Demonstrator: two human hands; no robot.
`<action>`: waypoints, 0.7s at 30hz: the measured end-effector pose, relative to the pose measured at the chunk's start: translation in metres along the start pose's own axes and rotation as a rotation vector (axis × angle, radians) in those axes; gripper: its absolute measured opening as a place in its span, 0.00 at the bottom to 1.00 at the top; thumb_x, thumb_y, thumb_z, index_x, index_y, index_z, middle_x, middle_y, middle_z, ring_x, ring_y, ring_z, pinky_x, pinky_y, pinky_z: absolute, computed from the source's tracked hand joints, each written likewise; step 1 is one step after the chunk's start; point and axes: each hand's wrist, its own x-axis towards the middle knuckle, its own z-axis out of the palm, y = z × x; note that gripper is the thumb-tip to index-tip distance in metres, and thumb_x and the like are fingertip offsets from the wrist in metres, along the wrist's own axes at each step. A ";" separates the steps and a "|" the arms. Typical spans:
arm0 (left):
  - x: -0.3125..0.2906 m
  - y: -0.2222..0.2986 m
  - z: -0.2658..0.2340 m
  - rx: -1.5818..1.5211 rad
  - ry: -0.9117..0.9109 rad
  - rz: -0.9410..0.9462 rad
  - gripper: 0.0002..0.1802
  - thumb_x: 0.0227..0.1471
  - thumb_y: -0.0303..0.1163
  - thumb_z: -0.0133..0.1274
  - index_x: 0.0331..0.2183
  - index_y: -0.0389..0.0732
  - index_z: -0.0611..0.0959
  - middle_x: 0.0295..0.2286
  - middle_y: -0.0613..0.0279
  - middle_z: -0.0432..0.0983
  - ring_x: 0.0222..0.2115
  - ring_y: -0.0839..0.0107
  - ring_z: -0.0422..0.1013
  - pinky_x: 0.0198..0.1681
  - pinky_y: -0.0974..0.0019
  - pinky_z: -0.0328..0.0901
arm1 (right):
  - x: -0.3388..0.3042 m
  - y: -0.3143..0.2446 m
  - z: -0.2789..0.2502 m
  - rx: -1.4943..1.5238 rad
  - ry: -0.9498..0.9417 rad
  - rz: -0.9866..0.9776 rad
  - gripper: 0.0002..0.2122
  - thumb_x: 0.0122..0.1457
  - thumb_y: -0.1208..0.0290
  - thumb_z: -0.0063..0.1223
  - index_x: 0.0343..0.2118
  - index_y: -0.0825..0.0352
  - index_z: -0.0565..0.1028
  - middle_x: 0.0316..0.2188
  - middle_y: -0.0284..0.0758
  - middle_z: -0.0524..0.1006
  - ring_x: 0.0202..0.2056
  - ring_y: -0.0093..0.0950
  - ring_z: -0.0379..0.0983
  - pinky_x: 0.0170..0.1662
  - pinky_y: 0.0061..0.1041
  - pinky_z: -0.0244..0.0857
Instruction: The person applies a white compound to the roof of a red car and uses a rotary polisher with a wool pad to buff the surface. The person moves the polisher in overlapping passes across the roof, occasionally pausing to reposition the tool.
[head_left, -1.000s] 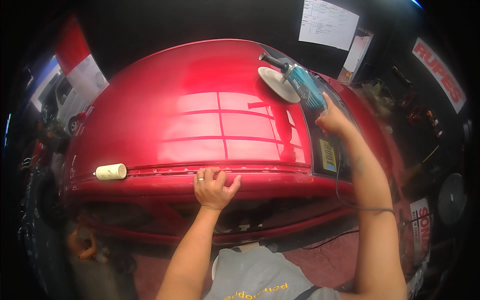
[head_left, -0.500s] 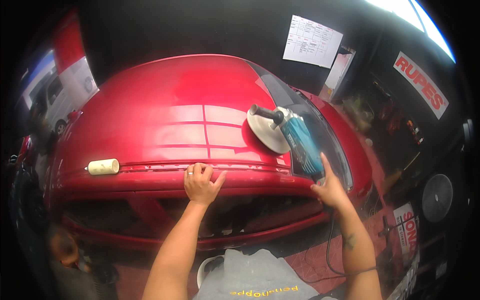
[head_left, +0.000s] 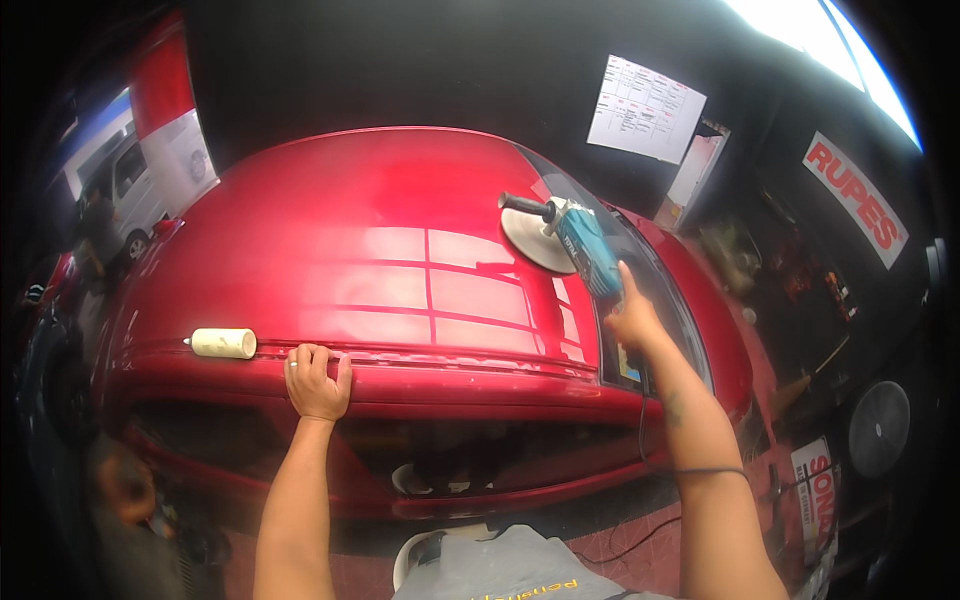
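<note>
My right hand [head_left: 634, 318] is closed round the rear body of a teal power polisher [head_left: 588, 252], one finger stretched along it. Its pale round pad [head_left: 535, 240] lies tilted against the red car roof [head_left: 350, 220], near the windscreen edge. The black side handle [head_left: 524, 206] points left with no hand on it. My left hand [head_left: 318, 382] rests on the near roof edge, fingers bent over the rail and thumb apart, holding nothing. Just left of it a pale yellow bottle [head_left: 224, 343] lies on its side, nozzle to the left.
A black power cord [head_left: 646, 440] hangs from the polisher and crosses my right forearm. Beyond the polisher is the windscreen [head_left: 650, 270]. At the lower left a person [head_left: 125, 480] is near the car, blurred. A round grey disc [head_left: 879, 429] is on the right wall.
My right hand has pushed the polisher farther across the roof, away from me. My left hand has slid left along the roof edge, closer to the bottle. The view has shifted slightly.
</note>
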 end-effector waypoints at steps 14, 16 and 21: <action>0.000 -0.001 0.004 -0.019 0.030 -0.003 0.15 0.48 0.42 0.62 0.31 0.41 0.80 0.34 0.54 0.74 0.37 0.49 0.71 0.42 0.47 0.67 | 0.252 -0.043 0.052 -0.329 0.210 -0.199 0.50 0.58 0.75 0.57 0.81 0.48 0.42 0.44 0.53 0.86 0.33 0.40 0.88 0.40 0.40 0.82; 0.000 -0.002 0.002 -0.009 0.024 -0.004 0.15 0.49 0.42 0.60 0.31 0.40 0.80 0.32 0.54 0.74 0.36 0.49 0.71 0.42 0.48 0.66 | 0.245 -0.067 0.057 -0.277 0.113 -0.146 0.51 0.58 0.74 0.59 0.81 0.48 0.42 0.44 0.51 0.86 0.36 0.41 0.88 0.44 0.39 0.81; 0.001 -0.001 0.005 -0.023 0.028 -0.016 0.15 0.48 0.41 0.60 0.31 0.40 0.80 0.33 0.53 0.74 0.36 0.49 0.70 0.42 0.49 0.67 | 0.243 -0.108 0.066 -0.273 0.067 -0.305 0.53 0.56 0.75 0.63 0.81 0.46 0.43 0.45 0.51 0.86 0.40 0.45 0.88 0.45 0.40 0.81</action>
